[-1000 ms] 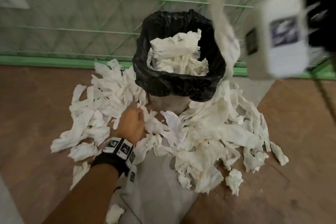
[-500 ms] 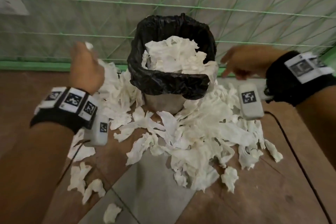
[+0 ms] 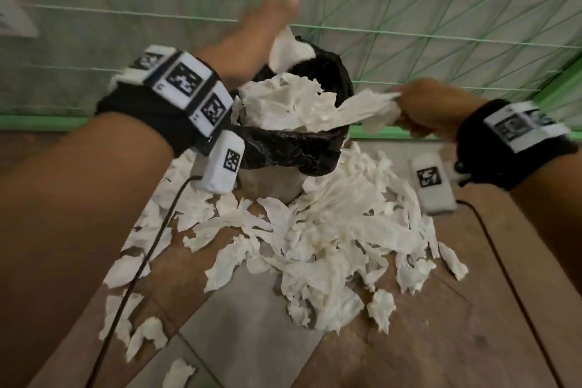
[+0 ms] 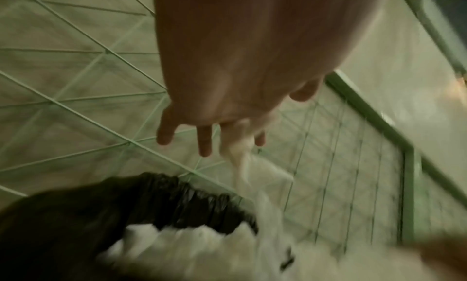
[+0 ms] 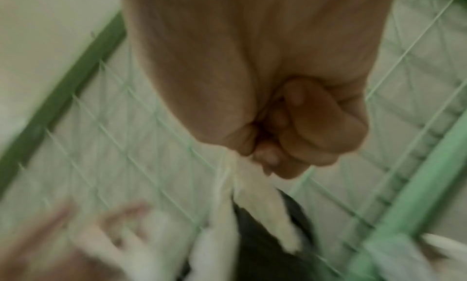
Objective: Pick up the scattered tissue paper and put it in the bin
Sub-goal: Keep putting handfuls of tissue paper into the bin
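Over the bin (image 3: 296,151), right hand (image 3: 431,110) grips tissue paper (image 3: 365,109).

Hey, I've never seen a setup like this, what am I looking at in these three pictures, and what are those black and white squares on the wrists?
No machine here: a person is working with bare hands. The big picture comes from a camera on their head; the other two come from cameras strapped to each wrist, looking along the hand. The squares are printed marker tags on black wristbands.

On the floor stands a bin lined with a black bag, already heaped with tissue. More torn tissue paper lies scattered around it.

The right hand grips a strip of tissue reaching over the bin. The left hand is above the bin with fingers spread, a tissue piece at its fingertips.
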The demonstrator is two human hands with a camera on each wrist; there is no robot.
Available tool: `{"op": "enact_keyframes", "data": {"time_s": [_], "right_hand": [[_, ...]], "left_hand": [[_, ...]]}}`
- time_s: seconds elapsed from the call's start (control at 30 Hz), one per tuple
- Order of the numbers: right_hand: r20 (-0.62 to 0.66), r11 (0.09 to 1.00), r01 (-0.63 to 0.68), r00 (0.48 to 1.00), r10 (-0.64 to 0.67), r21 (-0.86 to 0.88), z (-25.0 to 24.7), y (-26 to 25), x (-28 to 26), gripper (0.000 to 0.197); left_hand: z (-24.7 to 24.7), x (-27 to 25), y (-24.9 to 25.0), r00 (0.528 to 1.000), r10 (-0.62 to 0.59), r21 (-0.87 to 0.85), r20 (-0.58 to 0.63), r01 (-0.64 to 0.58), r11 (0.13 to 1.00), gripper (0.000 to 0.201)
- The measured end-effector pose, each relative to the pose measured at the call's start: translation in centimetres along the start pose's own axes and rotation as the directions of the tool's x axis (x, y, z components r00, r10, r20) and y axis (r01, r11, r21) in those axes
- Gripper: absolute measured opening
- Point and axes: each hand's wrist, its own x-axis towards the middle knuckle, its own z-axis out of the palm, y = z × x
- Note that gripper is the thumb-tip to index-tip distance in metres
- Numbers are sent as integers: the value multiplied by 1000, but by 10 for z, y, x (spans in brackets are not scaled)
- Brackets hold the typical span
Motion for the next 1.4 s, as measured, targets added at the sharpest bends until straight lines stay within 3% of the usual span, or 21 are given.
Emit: {"op": "enact_keyframes", "data": {"time_s": [0.07, 0.17, 0.23, 0.3, 0.37, 0.4, 0.47, 0.53, 0.57, 0.63, 0.7, 0.77, 0.83, 0.9, 0.93, 1.0, 1.07, 1.1, 1.2, 1.3, 1.4], "right_hand": [[-144, 993, 74, 988, -61, 88, -30, -23, -5, 28], [-367, 974, 218, 912, -184, 54, -53, -59, -10, 23], [-496, 955, 296, 833, -246, 23, -48, -77, -10, 22], [-579, 917, 381, 776, -249, 115, -31, -95, -8, 21], [-566, 899, 407, 784, -255, 159, -5, -108, -3, 18], [-491, 929, 362, 824, -281, 76, 7, -113, -2, 12], [-199, 939, 226, 939, -281, -261, 32, -119, -3, 29], [-24, 865, 226, 964, -264, -447, 46, -119, -3, 50], [-39, 880, 237, 960, -277, -412, 46, -119, -4, 52], [-211, 943, 262, 929, -305, -207, 35, -114, -2, 40], [-397, 966, 260, 887, -234, 12, 17, -94, 6, 24], [-479, 980, 161, 874, -87, 116, 8, -56, 19, 26], [-383, 997, -23, 922, 47, 68, 11, -5, 40, 36], [-128, 963, -215, 972, 195, -165, 35, 47, 48, 28], [-17, 909, -257, 964, 267, -328, 51, 71, 47, 25], [84, 810, -261, 931, 355, -525, 85, 115, 39, 44], [139, 819, -205, 936, 325, -536, 116, 146, 29, 73], [167, 839, -152, 947, 275, -523, 128, 156, 25, 73], [72, 827, -79, 987, 142, -557, 139, 161, 21, 43], [-22, 751, -100, 993, 113, -653, 122, 146, 27, 31], [-82, 906, -138, 990, 114, -401, 89, 124, 34, 22]], "left_hand": [[10, -4, -19, 995, -53, 48, 84, 49, 998, 68], [1, -14, -41, 987, 45, -96, -153, -60, 994, 46], [-9, -25, -55, 921, -49, -246, -386, -52, 968, 35], [-17, -36, -79, 816, -265, -278, -513, 134, 951, 28], [-16, -54, -114, 770, -428, -184, -473, 388, 903, 28], [-11, -67, -135, 776, -477, -90, -413, 486, 869, 28], [-2, -95, -174, 788, -539, 109, -297, 589, 801, 35], [7, -125, -207, 774, -593, 333, -220, 631, 700, 51], [11, -138, -218, 761, -628, 445, -163, 625, 642, 60], [25, -162, -234, 714, -699, 584, -39, 584, 564, 72], [41, -174, -244, 689, -725, 565, 5, 596, 570, 69], [51, -175, -249, 694, -720, 571, 20, 583, 577, 64], [55, -169, -248, 744, -668, 646, 6, 508, 570, 49], [56, -159, -237, 801, -597, 684, -55, 466, 561, 29], [56, -153, -229, 808, -585, 679, -74, 470, 563, 24], [53, -139, -216, 774, -629, 651, -77, 516, 556, 27], [43, -130, -203, 721, -693, 580, 8, 561, 591, 33], [37, -127, -201, 722, -689, 536, 67, 556, 635, 34], [15, -121, -194, 799, -595, 437, 87, 506, 743, 22], [-4, -114, -187, 841, -541, 387, -8, 501, 774, 6], [-20, -99, -180, 818, -572, 403, -52, 541, 738, 17]]}}
